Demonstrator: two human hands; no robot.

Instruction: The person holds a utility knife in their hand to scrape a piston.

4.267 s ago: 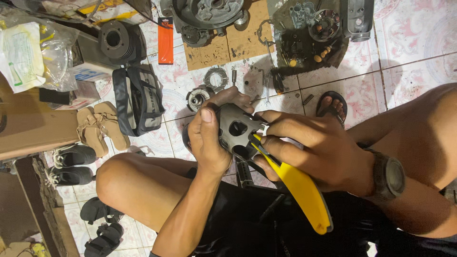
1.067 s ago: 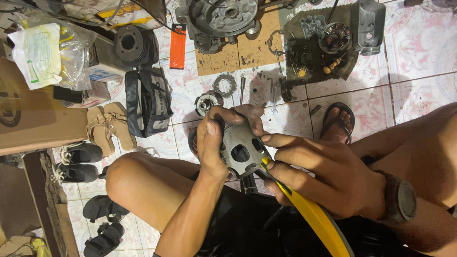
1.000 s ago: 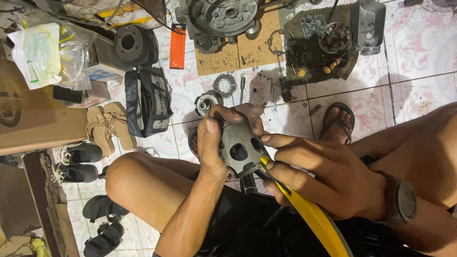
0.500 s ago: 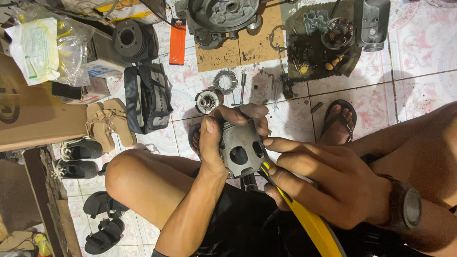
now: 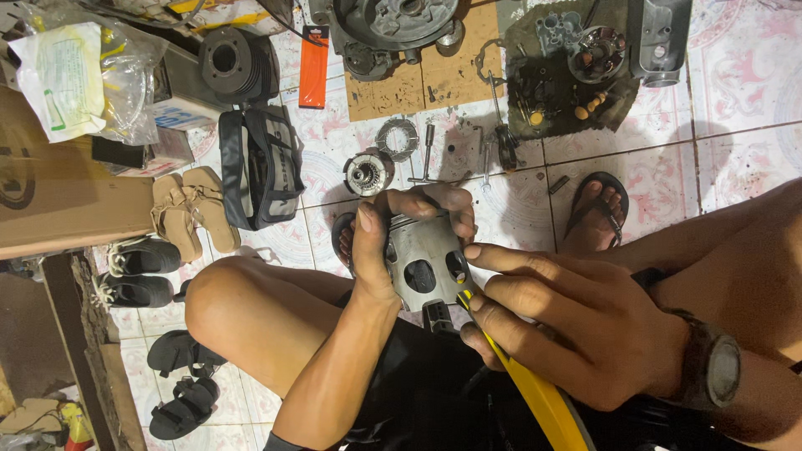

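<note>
My left hand [image 5: 380, 250] is wrapped around a grey metal piston [image 5: 422, 255] with round holes in its side, held over my lap. My right hand [image 5: 576, 330] grips pliers with yellow handles [image 5: 535, 397]; the dark tip of the tool meets the lower edge of the piston. My right index finger stretches along the piston's side. A dark watch [image 5: 710, 367] sits on my right wrist. I sit on the tiled floor with my knees bent.
On the floor ahead lie a round gear part [image 5: 366, 174], a metal ring [image 5: 397, 138], a socket wrench [image 5: 426, 154], an engine case on cardboard [image 5: 393, 25], a dark tray of parts [image 5: 576, 75], a black bag [image 5: 259, 167], a cylinder [image 5: 230, 63], sandals [image 5: 184, 209] and shoes.
The view has shifted slightly. My left hand has turned the piston a little, and my right hand with the pliers has stayed pressed at its lower edge.
</note>
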